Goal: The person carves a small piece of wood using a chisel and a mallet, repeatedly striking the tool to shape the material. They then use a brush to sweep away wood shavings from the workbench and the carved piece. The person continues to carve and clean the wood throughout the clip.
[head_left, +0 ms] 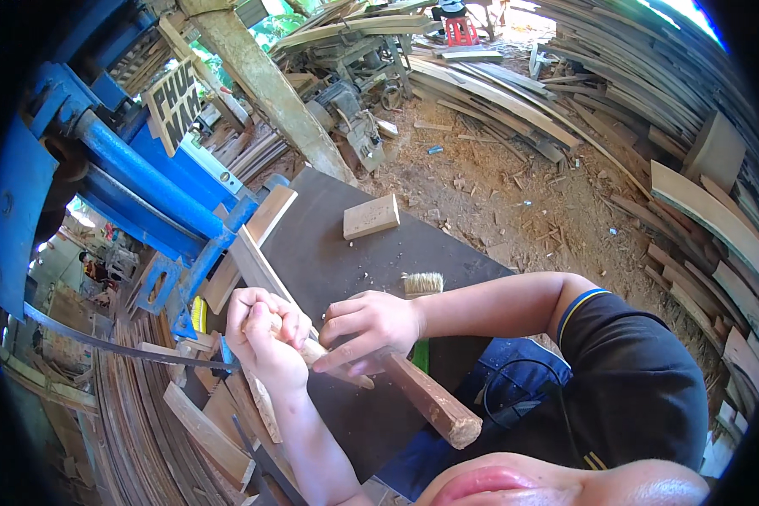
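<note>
My left hand (266, 339) is closed in a fist around a pale wooden piece (312, 349), whose end sticks out toward my other hand. My right hand (371, 327) is bent over a reddish-brown wooden bar (430, 398), thumb and fingers curled round it close to the pale piece. The bar's rough, light end points toward my body. Its far part seems to continue past my hands to the upper left, though the hands hide the join. Beside my right wrist lies a brush (422, 284) with pale bristles and a green handle.
Under my hands is a dark tabletop (316, 228) with a wooden block (371, 218) on it. A blue machine (135, 190) with a thin blade (126, 346) stands at left. Long boards (143, 422) are stacked below it; more planks (497, 97) lie across the littered floor.
</note>
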Available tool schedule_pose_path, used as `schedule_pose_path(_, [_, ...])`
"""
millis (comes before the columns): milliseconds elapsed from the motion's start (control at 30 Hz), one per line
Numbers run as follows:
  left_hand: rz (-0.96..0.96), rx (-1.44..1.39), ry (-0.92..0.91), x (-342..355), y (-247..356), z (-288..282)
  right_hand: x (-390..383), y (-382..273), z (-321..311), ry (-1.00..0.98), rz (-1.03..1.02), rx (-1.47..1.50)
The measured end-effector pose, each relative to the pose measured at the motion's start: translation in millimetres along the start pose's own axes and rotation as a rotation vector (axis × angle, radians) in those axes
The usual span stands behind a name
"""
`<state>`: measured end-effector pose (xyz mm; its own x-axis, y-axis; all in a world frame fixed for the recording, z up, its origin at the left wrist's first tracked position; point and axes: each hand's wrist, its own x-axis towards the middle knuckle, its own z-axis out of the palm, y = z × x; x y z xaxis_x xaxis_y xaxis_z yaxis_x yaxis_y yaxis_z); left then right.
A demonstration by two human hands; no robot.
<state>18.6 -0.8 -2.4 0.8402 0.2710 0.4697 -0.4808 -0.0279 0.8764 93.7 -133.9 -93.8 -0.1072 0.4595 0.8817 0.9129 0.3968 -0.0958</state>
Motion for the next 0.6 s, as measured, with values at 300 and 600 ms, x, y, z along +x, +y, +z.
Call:
schedule_pose_path(300, [0.007,0.006,-0.008,-1.6,-0.4,-2.4,-1.4,1.6,5.7,0.038,-0.004,0.027])
schedule_pose_path(600, [0.003,-0.022,0.028,-1.4,1.1,-0.8,-0.5,0.6,5.1,0.045,-0.011,0.022])
